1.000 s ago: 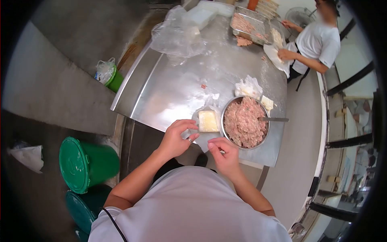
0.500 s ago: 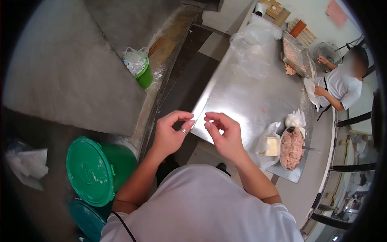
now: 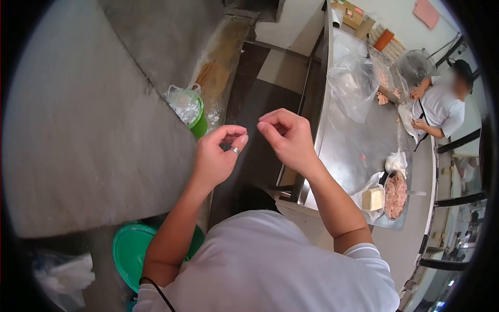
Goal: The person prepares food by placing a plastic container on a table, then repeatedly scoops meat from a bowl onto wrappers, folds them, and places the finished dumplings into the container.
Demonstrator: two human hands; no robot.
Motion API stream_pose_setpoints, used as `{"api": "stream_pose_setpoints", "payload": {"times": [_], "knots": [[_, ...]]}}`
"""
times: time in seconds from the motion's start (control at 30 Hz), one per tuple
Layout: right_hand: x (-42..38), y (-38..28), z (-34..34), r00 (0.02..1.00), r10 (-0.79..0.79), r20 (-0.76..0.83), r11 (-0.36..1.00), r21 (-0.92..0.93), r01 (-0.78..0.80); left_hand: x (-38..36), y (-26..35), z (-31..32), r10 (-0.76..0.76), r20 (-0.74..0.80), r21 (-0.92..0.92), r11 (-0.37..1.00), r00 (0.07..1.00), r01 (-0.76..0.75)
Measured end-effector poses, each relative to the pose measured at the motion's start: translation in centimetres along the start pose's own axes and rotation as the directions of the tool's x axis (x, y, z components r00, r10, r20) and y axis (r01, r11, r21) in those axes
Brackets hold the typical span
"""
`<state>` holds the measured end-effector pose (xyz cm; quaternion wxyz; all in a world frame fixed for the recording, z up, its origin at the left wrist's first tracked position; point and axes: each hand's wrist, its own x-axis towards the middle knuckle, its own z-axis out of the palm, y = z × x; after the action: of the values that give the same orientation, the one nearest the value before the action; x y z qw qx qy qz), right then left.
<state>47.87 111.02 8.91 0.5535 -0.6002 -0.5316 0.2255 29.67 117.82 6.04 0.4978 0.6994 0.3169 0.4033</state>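
Note:
Both hands are raised in front of my body, a small gap apart, above the dark tiled floor. My left hand (image 3: 217, 156) wears a ring, and its thumb and fingertips come together in a pinch. Opposite it, my right hand (image 3: 288, 138) pinches thumb against forefinger. Whatever either pinch holds, if anything, is too small to make out. Nearest to my right hand is the edge of the steel table (image 3: 340, 156). On that table lie a block of pale yellow food (image 3: 372, 199) on white wrapping and an oval bowl of minced meat (image 3: 395, 195) with a handle sticking out.
A green bin (image 3: 198, 122) with a plastic bag stands ahead on the left, beside a grey slab (image 3: 104, 130). A green lidded barrel (image 3: 130, 252) is at lower left. Across the table, a co-worker (image 3: 439, 109) stands by a metal tray (image 3: 387, 73). Clear plastic sheeting (image 3: 353, 78) covers part of the tabletop.
My view has turned and shifted left, so the table now sits further right. Both hands have risen in view, from beside the table's corner to over the floor, still pinched.

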Motion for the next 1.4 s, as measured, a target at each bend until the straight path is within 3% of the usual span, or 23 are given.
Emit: {"api": "stream_pose_setpoints", "payload": {"times": [0.13,0.43,0.67,0.87,0.97,1.03,1.17,1.27,1.4], "knots": [[4.1,1.0,1.4,0.995,0.044,0.092,0.996,-0.076,-0.037,5.2,-2.3,-0.9,-0.025,0.033,-0.027,0.999,0.999,0.026],[19.1,6.5,1.8,0.99,0.11,0.091,0.97,-0.227,-0.087,19.2,-10.3,-3.0,-0.186,0.083,-0.052,0.98,0.979,0.191],[26.8,8.4,1.4,0.99,0.133,0.056,0.97,-0.214,-0.118,31.1,-13.0,-0.5,-0.185,0.127,-0.29,0.933,0.975,0.215],[32.5,9.8,1.2,0.989,0.149,0.0,0.967,-0.207,-0.146,36.1,-14.8,-2.4,-0.221,0.182,-0.182,0.95,0.958,0.254],[35.2,12.1,3.0,0.987,0.155,0.04,0.971,-0.189,-0.145,37.3,-16.6,-4.5,-0.31,0.141,-0.287,0.896,0.94,0.338],[37.5,13.9,3.8,0.985,0.149,0.086,0.97,-0.209,-0.128,38.3,-17.5,-5.5,-0.35,0.113,-0.227,0.902,0.93,0.367],[42.3,16.5,3.6,0.979,0.155,0.135,0.969,-0.214,-0.124,41.7,-20.1,-6.1,-0.387,0.036,-0.28,0.881,0.921,0.381],[45.9,18.1,1.4,0.962,0.252,0.106,0.931,-0.3,-0.21,46.9,-20.1,-2.7,-0.321,0.056,-0.352,0.88,0.945,0.32],[48.5,18.6,-4.6,0.963,0.222,-0.155,0.924,-0.282,-0.259,53.1,-18.8,4.3,-0.181,0.255,-0.335,0.905,0.95,0.262]]}}
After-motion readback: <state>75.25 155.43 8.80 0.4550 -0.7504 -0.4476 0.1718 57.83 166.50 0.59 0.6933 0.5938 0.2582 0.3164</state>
